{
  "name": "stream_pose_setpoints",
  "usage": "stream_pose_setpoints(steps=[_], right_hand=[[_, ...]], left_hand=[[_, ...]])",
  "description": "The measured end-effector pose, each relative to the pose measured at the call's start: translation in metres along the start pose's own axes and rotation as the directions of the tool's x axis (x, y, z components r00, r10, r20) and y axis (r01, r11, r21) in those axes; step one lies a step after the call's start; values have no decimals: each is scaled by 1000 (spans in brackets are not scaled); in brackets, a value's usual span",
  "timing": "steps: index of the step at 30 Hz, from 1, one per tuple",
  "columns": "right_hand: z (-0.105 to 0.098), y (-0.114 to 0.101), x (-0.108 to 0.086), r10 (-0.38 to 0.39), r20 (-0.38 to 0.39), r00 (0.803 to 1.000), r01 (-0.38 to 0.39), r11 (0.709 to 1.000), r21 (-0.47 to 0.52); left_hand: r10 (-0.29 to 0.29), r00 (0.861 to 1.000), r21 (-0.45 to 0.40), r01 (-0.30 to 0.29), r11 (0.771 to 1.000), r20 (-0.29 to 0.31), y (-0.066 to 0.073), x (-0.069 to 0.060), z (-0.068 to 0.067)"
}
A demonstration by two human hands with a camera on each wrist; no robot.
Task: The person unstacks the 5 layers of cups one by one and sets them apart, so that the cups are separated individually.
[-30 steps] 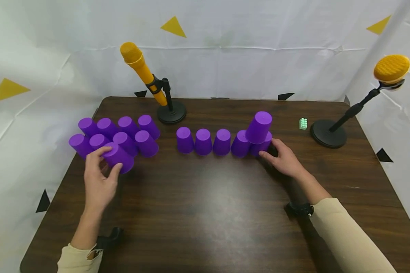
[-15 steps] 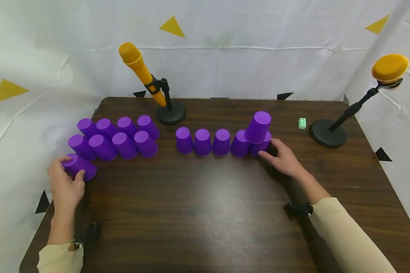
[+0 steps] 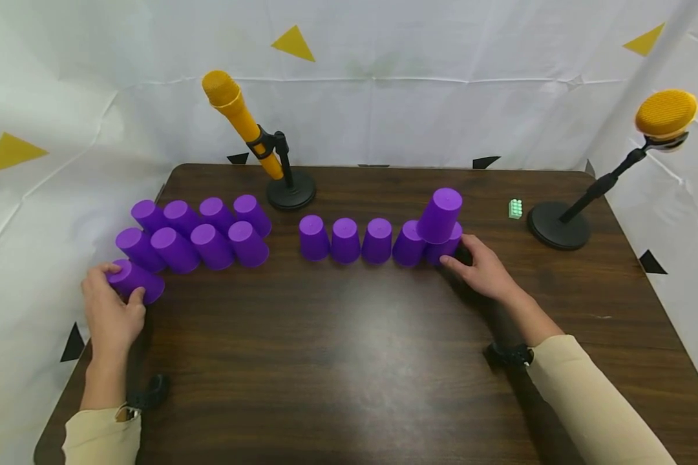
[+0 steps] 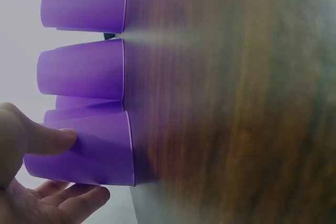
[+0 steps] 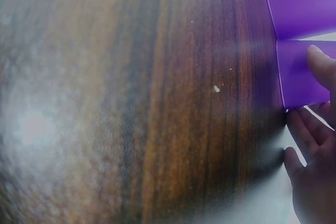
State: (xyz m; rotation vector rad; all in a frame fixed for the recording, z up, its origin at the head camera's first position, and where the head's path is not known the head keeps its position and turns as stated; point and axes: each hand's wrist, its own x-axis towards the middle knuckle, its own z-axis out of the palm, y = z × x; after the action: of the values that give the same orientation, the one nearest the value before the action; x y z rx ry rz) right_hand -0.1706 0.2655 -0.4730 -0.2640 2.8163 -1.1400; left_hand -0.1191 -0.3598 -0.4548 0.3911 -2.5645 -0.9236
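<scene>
At the table's left edge my left hand (image 3: pixel 112 316) holds an upside-down purple cup (image 3: pixel 135 281), thumb on one side and fingers on the other. In the left wrist view that cup (image 4: pixel 100 150) stands rim-down on the wood. Behind it are two rows of upturned purple cups (image 3: pixel 176 249). My right hand (image 3: pixel 487 270) holds the end cup (image 3: pixel 444 245) of a middle row between thumb and fingers. One more cup (image 3: pixel 440 214) sits upside down across the tops of the last two cups. In the right wrist view my thumb (image 5: pixel 321 64) lies against the end cup (image 5: pixel 302 74).
A yellow microphone (image 3: pixel 238 116) on a black stand is at the back. At the right stands a round yellow microphone (image 3: pixel 666 115) on a black base. A small green toy brick (image 3: pixel 515 208) lies beside that base. The dark wooden table (image 3: pixel 349 361) meets white sheeting behind.
My left hand has carried its cup left and set it down in front of the left cups, then stayed there. My right hand has kept its place.
</scene>
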Motion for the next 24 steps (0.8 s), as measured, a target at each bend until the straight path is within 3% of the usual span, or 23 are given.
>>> stream_pose_setpoints(steps=[5, 7, 9, 12, 14, 17, 21, 24], right_hand=[[0, 1, 1, -2, -10, 1000, 2, 1000, 0], [0, 1, 0, -5, -13, 1000, 5, 1000, 1], [0, 1, 0, -3, -12, 1000, 3, 1000, 1], [0, 0, -1, 3, -5, 1000, -3, 1000, 0], [0, 0, -1, 6, -1, 1000, -6, 1000, -3], [0, 0, -1, 8, 0, 1000, -8, 1000, -4], [0, 0, -1, 8, -1, 1000, -8, 1000, -4], [0, 0, -1, 7, -2, 1000, -7, 1000, -6]], left_hand=[[-65, 998, 15, 65, 998, 14, 6, -3, -7], [-66, 998, 29, 66, 997, -12, 11, -5, -12], [-36, 998, 64, 40, 997, -55, 20, -8, -16], [93, 984, 105, -78, 991, -150, 37, -15, -19], [191, 963, 120, -170, 978, -188, 53, -20, -17], [349, 916, 76, -340, 937, -200, 81, -28, -5], [518, 845, -57, -528, 847, -132, 122, -40, 25], [614, 787, -176, -615, 769, -64, 155, -50, 54]])
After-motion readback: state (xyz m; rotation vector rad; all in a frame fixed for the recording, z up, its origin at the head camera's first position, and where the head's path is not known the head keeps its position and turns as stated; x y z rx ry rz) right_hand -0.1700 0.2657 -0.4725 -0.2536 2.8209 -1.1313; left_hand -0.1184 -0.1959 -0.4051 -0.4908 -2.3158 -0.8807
